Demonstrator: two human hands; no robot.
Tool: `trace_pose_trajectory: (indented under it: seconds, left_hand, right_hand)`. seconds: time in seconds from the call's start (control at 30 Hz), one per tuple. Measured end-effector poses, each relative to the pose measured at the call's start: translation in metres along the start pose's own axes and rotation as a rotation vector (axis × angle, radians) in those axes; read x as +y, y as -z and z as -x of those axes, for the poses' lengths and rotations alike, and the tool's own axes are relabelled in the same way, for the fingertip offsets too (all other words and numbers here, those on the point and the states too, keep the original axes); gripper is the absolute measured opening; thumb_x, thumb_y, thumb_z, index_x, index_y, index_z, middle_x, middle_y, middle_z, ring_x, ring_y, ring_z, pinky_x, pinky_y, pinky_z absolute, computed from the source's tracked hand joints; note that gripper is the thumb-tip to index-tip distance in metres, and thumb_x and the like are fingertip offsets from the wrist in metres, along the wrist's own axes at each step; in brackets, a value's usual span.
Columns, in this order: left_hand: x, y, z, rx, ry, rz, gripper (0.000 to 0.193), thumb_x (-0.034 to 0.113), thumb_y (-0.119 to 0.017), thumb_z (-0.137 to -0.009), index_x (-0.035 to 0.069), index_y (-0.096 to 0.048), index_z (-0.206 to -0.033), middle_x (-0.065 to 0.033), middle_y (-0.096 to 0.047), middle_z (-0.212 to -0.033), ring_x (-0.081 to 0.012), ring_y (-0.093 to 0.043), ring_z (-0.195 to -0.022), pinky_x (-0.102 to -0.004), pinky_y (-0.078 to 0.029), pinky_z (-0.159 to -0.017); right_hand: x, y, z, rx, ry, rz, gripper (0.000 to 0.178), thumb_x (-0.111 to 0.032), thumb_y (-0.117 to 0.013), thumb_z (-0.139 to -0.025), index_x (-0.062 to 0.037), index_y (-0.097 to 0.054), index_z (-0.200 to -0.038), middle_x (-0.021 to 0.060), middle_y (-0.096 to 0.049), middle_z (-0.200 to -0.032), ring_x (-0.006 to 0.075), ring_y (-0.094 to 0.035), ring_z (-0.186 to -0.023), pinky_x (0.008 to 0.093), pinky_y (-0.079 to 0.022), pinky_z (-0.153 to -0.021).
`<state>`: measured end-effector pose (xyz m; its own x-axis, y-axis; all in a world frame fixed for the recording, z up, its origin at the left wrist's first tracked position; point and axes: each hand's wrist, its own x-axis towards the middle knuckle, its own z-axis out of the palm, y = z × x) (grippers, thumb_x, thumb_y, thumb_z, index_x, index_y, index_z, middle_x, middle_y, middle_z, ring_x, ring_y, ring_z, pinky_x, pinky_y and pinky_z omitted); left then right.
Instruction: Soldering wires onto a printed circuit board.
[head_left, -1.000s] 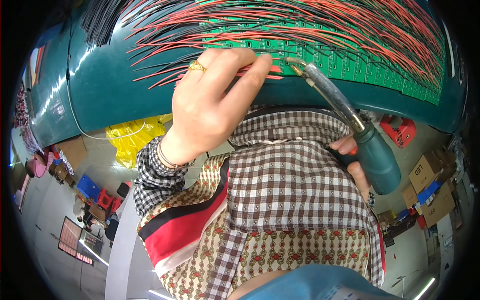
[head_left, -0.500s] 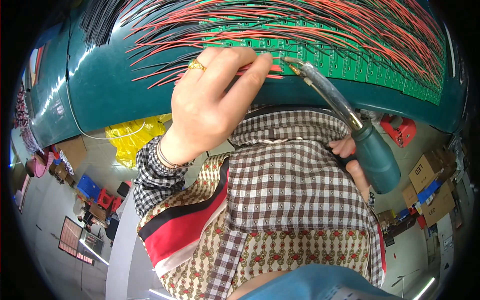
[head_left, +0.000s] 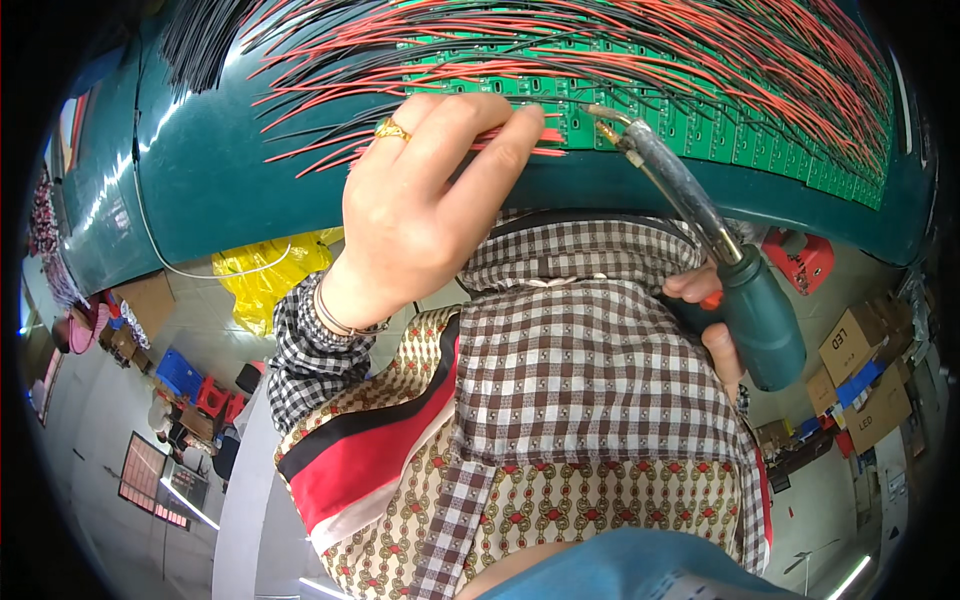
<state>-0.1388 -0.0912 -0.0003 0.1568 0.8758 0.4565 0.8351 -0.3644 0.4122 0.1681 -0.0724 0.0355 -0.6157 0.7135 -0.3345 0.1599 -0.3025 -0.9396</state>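
Observation:
My left hand point(head_left: 425, 190), with a gold ring, reaches over the near edge of green circuit boards point(head_left: 700, 143). Its thumb and forefinger are pinched on a thin wire at the boards' left part; the exact grip is partly covered by the fingers. Red wires point(head_left: 335, 160) poke out beneath that hand. My right hand point(head_left: 705, 310), mostly hidden, is closed round the green handle of a soldering gun point(head_left: 763, 320). The gun's metal tube slants up and left, and its tip lies over the boards just right of my left fingertips.
Many red and black wires point(head_left: 640, 62) fan across the boards on a dark green work surface point(head_left: 220, 190). A bunch of black wires point(head_left: 205, 45) lies at the far left. Below the table are a yellow plastic bag point(head_left: 262, 280), a red stool point(head_left: 800, 262) and cardboard boxes point(head_left: 855, 340).
The soldering gun's tip has shifted a little right and up, away from my left fingertips, and the right hand has moved slightly right with it. My left hand has stayed in place.

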Motion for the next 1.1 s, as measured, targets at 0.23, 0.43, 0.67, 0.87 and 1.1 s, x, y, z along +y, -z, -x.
trace_pose_trajectory:
  seconds: [0.23,0.43,0.67,0.87,1.1]
  left_hand:
    - [0.001,-0.001,0.002,0.001,0.008,-0.010,0.038,-0.010,-0.068,-0.067,0.003,-0.071,-0.102,-0.0075,-0.063,-0.090,-0.0212,-0.061,-0.074,-0.0303,-0.049,-0.062]
    - [-0.003,0.002,-0.002,-0.005,0.021,0.063,0.038,-0.010,-0.067,-0.066,0.004,-0.071,-0.102,-0.0078,-0.063,-0.090,-0.0212,-0.060,-0.076,-0.0299,-0.048,-0.064]
    - [-0.005,0.002,-0.011,-0.081,-0.018,0.101,0.037,-0.001,-0.066,-0.059,0.005,-0.068,-0.096,-0.0045,-0.058,-0.087,-0.0222,-0.057,-0.079,-0.0321,-0.047,-0.064]
    - [-0.008,0.004,-0.009,-0.103,0.020,0.124,0.038,-0.002,-0.066,-0.060,0.006,-0.069,-0.097,-0.0047,-0.059,-0.089,-0.0227,-0.057,-0.079,-0.0328,-0.047,-0.065]
    - [0.004,0.006,-0.017,0.008,-0.064,0.062,0.037,0.005,-0.063,-0.067,0.003,-0.069,-0.104,-0.0059,-0.059,-0.089,-0.0227,-0.057,-0.079,-0.0330,-0.048,-0.066]
  right_hand:
    - [0.016,0.004,0.001,-0.006,0.109,-0.031,0.040,-0.027,-0.054,-0.095,0.0054,-0.049,-0.117,0.0193,-0.059,-0.110,0.0258,-0.058,-0.107,0.0393,-0.045,-0.099]
    - [0.012,-0.002,0.001,0.062,0.065,-0.029,0.043,-0.023,-0.054,-0.094,0.0098,-0.047,-0.121,0.0191,-0.058,-0.106,0.0274,-0.058,-0.105,0.0388,-0.048,-0.096]
    - [0.012,-0.002,0.000,0.058,0.102,-0.013,0.044,-0.022,-0.054,-0.094,0.0110,-0.046,-0.122,0.0191,-0.058,-0.105,0.0279,-0.059,-0.103,0.0403,-0.050,-0.094]
    - [0.004,0.003,-0.003,0.016,0.033,0.025,0.049,-0.027,-0.056,-0.094,0.0101,-0.045,-0.124,0.0186,-0.059,-0.106,0.0270,-0.059,-0.103,0.0395,-0.048,-0.095]
    - [0.013,-0.004,0.005,0.171,0.025,-0.107,0.056,-0.033,-0.058,-0.093,0.0099,-0.045,-0.126,0.0188,-0.058,-0.107,0.0276,-0.059,-0.103,0.0388,-0.048,-0.096]
